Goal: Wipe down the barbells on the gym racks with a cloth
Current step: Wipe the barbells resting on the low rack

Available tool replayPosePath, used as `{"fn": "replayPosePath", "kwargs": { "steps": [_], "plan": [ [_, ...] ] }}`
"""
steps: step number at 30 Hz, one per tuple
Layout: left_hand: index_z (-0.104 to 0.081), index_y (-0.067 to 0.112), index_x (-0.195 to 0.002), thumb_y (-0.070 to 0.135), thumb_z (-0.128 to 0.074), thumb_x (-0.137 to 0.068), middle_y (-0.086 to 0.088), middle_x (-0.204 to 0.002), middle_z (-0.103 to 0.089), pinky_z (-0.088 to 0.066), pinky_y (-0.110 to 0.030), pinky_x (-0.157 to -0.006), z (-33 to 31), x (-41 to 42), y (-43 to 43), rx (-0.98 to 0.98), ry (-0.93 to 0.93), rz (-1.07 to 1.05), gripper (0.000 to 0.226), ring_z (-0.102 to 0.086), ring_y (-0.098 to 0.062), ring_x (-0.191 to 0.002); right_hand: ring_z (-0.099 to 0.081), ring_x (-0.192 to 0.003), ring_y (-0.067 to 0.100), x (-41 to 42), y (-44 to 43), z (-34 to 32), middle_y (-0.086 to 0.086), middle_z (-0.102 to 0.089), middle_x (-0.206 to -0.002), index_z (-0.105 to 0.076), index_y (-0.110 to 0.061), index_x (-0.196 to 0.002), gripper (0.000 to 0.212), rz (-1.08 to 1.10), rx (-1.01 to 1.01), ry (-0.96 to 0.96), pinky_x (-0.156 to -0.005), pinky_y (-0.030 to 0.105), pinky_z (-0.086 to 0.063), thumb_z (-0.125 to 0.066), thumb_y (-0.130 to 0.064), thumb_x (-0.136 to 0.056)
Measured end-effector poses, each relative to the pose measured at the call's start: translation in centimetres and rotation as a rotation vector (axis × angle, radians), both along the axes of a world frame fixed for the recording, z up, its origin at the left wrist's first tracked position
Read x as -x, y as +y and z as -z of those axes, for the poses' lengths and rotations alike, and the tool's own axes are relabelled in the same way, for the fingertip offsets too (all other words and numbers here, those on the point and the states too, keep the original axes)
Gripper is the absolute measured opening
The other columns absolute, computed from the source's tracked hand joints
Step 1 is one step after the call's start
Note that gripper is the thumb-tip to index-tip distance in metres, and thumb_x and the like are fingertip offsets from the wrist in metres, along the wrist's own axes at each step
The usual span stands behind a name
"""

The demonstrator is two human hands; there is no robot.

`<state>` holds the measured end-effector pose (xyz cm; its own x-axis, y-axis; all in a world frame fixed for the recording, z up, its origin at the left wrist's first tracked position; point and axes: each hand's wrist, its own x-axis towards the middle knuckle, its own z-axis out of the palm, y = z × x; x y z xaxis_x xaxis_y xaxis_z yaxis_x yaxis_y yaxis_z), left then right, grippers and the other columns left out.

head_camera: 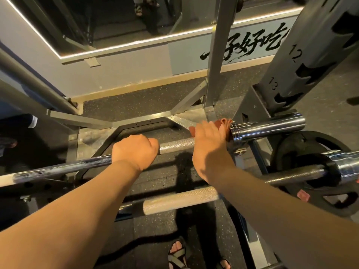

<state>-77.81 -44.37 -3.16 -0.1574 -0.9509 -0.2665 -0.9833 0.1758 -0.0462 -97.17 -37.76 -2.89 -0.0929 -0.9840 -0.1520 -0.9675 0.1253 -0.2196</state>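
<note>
Gripping the barbell [176, 145], left hand [135, 151] curls; right hand [208, 140] beside clasps cloth [225, 124] round it.

a dark, speckled rubber floor [136, 107] runs to the far wall [124, 74], painted pale grey-blue above a tan skirting board [155, 83]. a large mirror [116, 18] fills the wall's upper part, edged along its bottom and left side by a bright light strip [136, 42]. black brush-script lettering [252, 45] crosses a bluer panel of the wall at far right, below the mirror. warm light falls on the floor at right, with hard shadows near the middle.
</note>
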Motion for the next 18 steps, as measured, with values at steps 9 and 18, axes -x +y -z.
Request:
{"fn": "replayPosePath", "kwargs": {
  "steps": [9,18],
  "plan": [
    [-0.06,0.019,-0.073,0.037,-0.03,-0.098,-0.002,-0.071,-0.056,-0.038,-0.033,-0.059,-0.5,0.2,0.3,0.005,0.033,-0.031,0.042,-0.051,-0.021,-0.066,-0.052,-0.082,0.028,2.9,0.6,0.5,0.01,-0.056,-0.09,-0.062,-0.007,-0.098,0.027,-0.221,0.25,0.029,-0.08,0.042,-0.043,-0.041,-0.022,-0.106],
    [-0.058,0.018,-0.066,0.039,-0.033,-0.098,-0.002,-0.065,-0.052,-0.04,-0.033,-0.063,-0.4,0.7,0.5,0.059,0.06,-0.092,0.046,-0.055,-0.027,-0.069,-0.019,-0.15,0.025,-3.1,1.5,-0.8,0.006,-0.031,-0.158,-0.024,-0.013,-0.156,0.05,-0.239,0.062,-0.219,-0.127,0.043,0.004,-0.034,-0.023,-0.108]
  ]
}}
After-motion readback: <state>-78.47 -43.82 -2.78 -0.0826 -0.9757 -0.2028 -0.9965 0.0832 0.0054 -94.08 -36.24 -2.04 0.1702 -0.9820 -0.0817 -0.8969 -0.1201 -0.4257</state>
